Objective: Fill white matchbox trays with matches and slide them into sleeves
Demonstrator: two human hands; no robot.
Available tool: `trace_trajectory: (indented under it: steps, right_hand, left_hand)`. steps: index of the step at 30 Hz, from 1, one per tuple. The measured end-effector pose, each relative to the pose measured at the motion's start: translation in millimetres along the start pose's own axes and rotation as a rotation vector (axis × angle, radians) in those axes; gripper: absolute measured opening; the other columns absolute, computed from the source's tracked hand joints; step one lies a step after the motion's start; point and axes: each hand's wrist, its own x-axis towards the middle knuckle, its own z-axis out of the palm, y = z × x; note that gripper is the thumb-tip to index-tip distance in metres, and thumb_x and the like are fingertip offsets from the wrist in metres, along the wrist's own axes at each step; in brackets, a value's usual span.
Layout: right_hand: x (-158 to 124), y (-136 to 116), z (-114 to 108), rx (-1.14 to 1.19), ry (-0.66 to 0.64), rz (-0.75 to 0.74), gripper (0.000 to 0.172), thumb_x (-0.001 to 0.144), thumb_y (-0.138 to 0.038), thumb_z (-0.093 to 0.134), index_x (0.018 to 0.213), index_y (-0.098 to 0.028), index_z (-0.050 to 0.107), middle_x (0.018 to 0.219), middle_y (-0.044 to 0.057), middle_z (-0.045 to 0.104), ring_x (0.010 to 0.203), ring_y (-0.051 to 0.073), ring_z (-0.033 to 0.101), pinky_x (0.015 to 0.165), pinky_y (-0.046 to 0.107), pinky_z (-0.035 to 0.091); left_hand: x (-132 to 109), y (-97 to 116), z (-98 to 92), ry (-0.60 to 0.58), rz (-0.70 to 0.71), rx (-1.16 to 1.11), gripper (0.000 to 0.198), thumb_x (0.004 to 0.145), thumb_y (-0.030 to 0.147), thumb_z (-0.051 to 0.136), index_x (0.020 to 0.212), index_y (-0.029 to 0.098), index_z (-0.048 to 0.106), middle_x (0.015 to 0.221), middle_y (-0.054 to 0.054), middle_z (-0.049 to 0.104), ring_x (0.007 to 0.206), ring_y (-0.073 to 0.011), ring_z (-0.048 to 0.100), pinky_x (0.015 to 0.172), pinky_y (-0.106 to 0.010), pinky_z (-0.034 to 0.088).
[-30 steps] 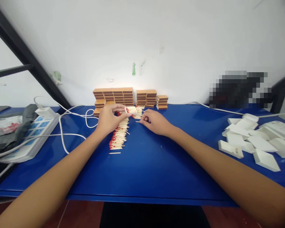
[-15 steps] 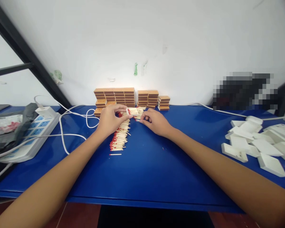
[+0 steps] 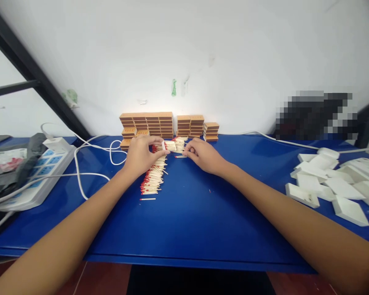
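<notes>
My left hand (image 3: pixel 141 156) grips a small white matchbox tray (image 3: pixel 164 146) between thumb and fingers. Matches (image 3: pixel 170 146) fill this tray, their pale sticks pointing right. Facing it from the right, my right hand (image 3: pixel 204 155) is closed in a pinch on a match (image 3: pixel 180 156), whose red head points left. Whether more than one match is in the pinch, I cannot tell. Below my left hand lies a long heap of red-headed matches (image 3: pixel 152 180), partly covered by the fingers. More loose matches (image 3: pixel 181 141) lie behind the tray. A single match (image 3: pixel 148 199) rests nearer the front.
Matchboxes (image 3: pixel 150 121) are stacked against the wall, with shorter stacks (image 3: pixel 190 125) (image 3: pixel 210 131) to their right. Several empty white trays (image 3: pixel 344 190) lie in a pile at the right. A power strip (image 3: pixel 46 172) and white cables (image 3: pixel 76 164) occupy the left of the blue table (image 3: pixel 184 233).
My right hand has drawn slightly right, away from the tray, and a match now shows clearly at its fingertips. My left hand keeps holding the tray in nearly the same place.
</notes>
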Motion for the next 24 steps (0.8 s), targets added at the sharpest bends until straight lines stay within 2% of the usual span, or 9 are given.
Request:
trace_trajectory:
  steps: [4, 10, 14, 18, 24]
  right_hand:
    - [0.0, 2.5, 0.1, 0.021, -0.065, -0.055, 0.003, 0.099, -0.02, 0.072, 0.096, -0.019, 0.07, 0.099, 0.005, 0.061, 0.084, 0.018, 0.058, 0.078, 0.03, 0.043]
    - [0.4, 1.1, -2.6, -0.026, -0.106, -0.052, 0.01, 0.101, -0.018, 0.067, 0.091, -0.018, 0.068, 0.098, 0.006, 0.061, 0.085, 0.019, 0.058, 0.08, 0.031, 0.043]
    - [-1.1, 0.6, -8.0, 0.059, 0.014, -0.084, 0.009, 0.101, -0.019, 0.067, 0.092, -0.019, 0.067, 0.096, 0.005, 0.061, 0.083, 0.019, 0.058, 0.079, 0.032, 0.044]
    - [-3.4, -6.2, -7.8, 0.14, 0.173, -0.112, 0.008, 0.1, -0.022, 0.067, 0.093, -0.02, 0.066, 0.094, 0.004, 0.06, 0.081, 0.019, 0.058, 0.076, 0.032, 0.045]
    - [-6.0, -12.5, -4.8, 0.141, 0.205, -0.151, 0.008, 0.099, -0.024, 0.068, 0.092, -0.02, 0.067, 0.094, 0.004, 0.06, 0.08, 0.019, 0.057, 0.075, 0.033, 0.045]
  left_hand:
    - [-0.1, -0.4, 1.1, -0.017, 0.022, 0.046, 0.032, 0.08, 0.041, 0.094, 0.103, 0.022, 0.083, 0.105, -0.006, 0.084, 0.098, -0.03, 0.076, 0.093, -0.045, 0.057]
    - [1.0, -1.9, 1.2, -0.018, 0.024, 0.051, 0.033, 0.079, 0.042, 0.095, 0.103, 0.022, 0.083, 0.103, -0.007, 0.085, 0.096, -0.03, 0.075, 0.092, -0.045, 0.056]
    - [-0.1, -1.9, 2.9, -0.023, 0.02, -0.002, 0.035, 0.079, 0.044, 0.094, 0.104, 0.021, 0.083, 0.107, -0.008, 0.085, 0.098, -0.0307, 0.076, 0.093, -0.046, 0.058]
    - [-5.0, 6.2, 7.6, -0.058, -0.04, -0.191, 0.043, 0.076, 0.052, 0.094, 0.105, 0.022, 0.083, 0.111, -0.008, 0.084, 0.102, -0.0312, 0.079, 0.096, -0.045, 0.062]
    - [-9.5, 20.6, 8.6, -0.115, -0.086, -0.367, 0.044, 0.072, 0.051, 0.096, 0.102, 0.022, 0.082, 0.111, -0.007, 0.084, 0.106, -0.0308, 0.081, 0.1, -0.044, 0.062]
